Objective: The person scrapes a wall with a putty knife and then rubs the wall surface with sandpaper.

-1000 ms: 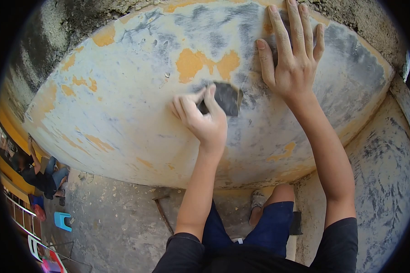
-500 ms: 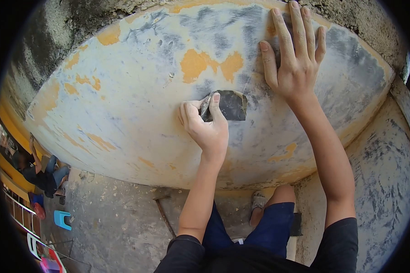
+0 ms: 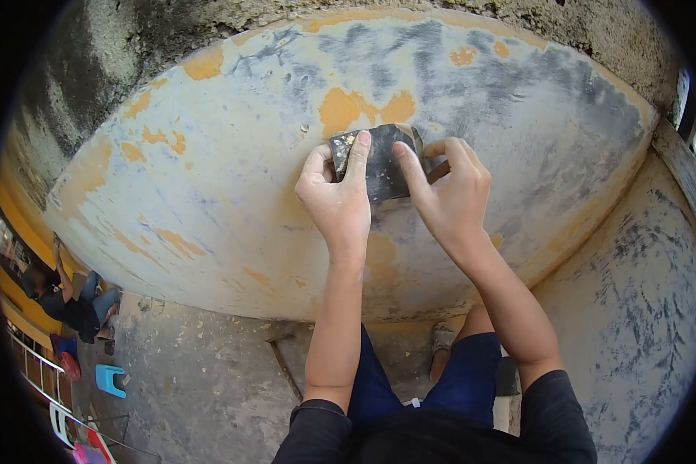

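Observation:
Both hands hold a dark, dusty piece of sandpaper (image 3: pixel 385 170) in front of the wall (image 3: pixel 255 209). My left hand (image 3: pixel 340 201) pinches its left side, thumb on the face toward me and fingers behind. On the right side, my right hand (image 3: pixel 455 193) grips the edge the same way, its thumb near the upper right corner. Pale dust coats both hands. The wall is whitish, with orange patches and grey smears, and a large orange patch (image 3: pixel 342 108) shows just above the sandpaper.
Rough concrete (image 3: pixel 185 19) borders the wall's top. A hammer-like tool (image 3: pixel 288 367) lies on the grey floor (image 3: pixel 201 363). Farther left are a blue stool (image 3: pixel 110 380) and another person (image 3: pixel 81 305) sitting near the wall. A curved grey-streaked wall (image 3: pixel 626 309) rises at right.
My right hand has come down from lying flat on the upper wall and now grips the sandpaper's right side. My left hand still holds the sandpaper, slightly higher and turned more toward me.

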`<state>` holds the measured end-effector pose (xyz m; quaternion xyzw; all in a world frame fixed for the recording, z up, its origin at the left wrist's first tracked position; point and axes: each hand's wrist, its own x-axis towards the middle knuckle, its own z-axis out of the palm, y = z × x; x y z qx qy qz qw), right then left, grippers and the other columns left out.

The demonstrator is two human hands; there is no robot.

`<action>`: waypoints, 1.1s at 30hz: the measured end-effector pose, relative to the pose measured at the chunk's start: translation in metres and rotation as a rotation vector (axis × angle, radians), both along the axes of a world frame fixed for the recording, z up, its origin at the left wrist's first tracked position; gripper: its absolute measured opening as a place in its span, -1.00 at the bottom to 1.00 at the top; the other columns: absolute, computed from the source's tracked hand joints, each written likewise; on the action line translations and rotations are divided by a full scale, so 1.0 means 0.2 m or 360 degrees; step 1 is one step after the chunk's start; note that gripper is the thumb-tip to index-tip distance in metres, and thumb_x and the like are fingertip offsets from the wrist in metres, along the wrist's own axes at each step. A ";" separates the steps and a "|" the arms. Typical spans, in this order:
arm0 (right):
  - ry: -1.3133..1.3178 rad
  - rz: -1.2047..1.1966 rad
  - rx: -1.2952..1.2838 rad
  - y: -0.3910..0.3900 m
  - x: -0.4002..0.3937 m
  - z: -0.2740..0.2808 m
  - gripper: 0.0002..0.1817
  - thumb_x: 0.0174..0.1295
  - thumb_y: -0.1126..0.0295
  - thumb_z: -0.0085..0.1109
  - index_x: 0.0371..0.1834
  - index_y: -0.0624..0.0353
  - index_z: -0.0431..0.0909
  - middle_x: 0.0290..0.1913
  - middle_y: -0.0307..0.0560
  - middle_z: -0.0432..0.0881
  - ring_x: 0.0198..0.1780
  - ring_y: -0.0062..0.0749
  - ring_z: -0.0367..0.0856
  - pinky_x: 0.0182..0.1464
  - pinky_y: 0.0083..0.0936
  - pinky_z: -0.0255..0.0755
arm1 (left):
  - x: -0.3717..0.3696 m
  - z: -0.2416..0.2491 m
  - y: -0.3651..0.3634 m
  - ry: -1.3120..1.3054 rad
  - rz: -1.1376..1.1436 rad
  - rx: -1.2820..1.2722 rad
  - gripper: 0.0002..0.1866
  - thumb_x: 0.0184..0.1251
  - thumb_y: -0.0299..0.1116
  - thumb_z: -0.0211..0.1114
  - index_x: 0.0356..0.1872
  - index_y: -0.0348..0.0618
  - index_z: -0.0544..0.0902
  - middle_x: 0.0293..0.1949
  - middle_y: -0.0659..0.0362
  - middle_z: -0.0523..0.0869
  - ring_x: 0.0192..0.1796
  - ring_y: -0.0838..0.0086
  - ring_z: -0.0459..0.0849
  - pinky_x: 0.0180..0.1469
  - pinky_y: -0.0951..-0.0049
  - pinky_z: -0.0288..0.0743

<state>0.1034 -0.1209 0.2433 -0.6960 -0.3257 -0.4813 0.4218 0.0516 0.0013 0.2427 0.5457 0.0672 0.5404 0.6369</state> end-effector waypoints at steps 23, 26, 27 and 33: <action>0.1031 0.0689 0.0365 0.07 0.01 0.06 -0.70 0.35 0.38 0.55 -0.36 0.34 0.60 -0.58 -0.14 0.65 -0.61 -0.61 0.57 -0.60 -0.51 0.32 | -0.03 0.04 0.00 0.0257 0.0232 0.0158 -0.73 0.35 -0.39 0.67 -0.28 -0.41 0.75 -0.33 0.23 0.79 -0.28 0.68 0.66 -0.20 0.52 0.60; 0.1209 0.0852 0.0520 0.05 -0.06 0.14 -0.71 0.38 0.39 0.52 -0.31 0.35 0.59 -0.55 -0.16 0.66 -0.62 -0.63 0.57 -0.67 -0.55 0.33 | -0.02 0.09 0.02 0.0151 0.0060 0.0065 -0.73 0.35 -0.39 0.66 -0.25 -0.41 0.77 -0.32 0.21 0.80 -0.28 0.67 0.67 -0.20 0.53 0.60; 0.1200 0.0858 0.0523 0.05 -0.07 0.13 -0.71 0.38 0.39 0.52 -0.31 0.35 0.59 -0.55 -0.16 0.66 -0.62 -0.63 0.57 -0.67 -0.55 0.33 | -0.03 0.07 0.02 0.0180 0.0059 0.0102 -0.73 0.36 -0.38 0.65 -0.28 -0.40 0.76 -0.36 0.23 0.78 -0.32 0.67 0.61 -0.24 0.51 0.55; 0.1282 0.0804 0.0560 0.01 -0.09 0.13 -0.72 0.41 0.39 0.50 -0.30 0.34 0.60 -0.52 -0.17 0.67 -0.61 -0.67 0.54 -0.68 -0.58 0.38 | -0.04 0.02 0.01 0.0148 -0.0162 -0.0020 -0.73 0.42 -0.35 0.61 -0.28 -0.39 0.76 -0.39 0.28 0.76 -0.35 0.73 0.55 -0.28 0.54 0.50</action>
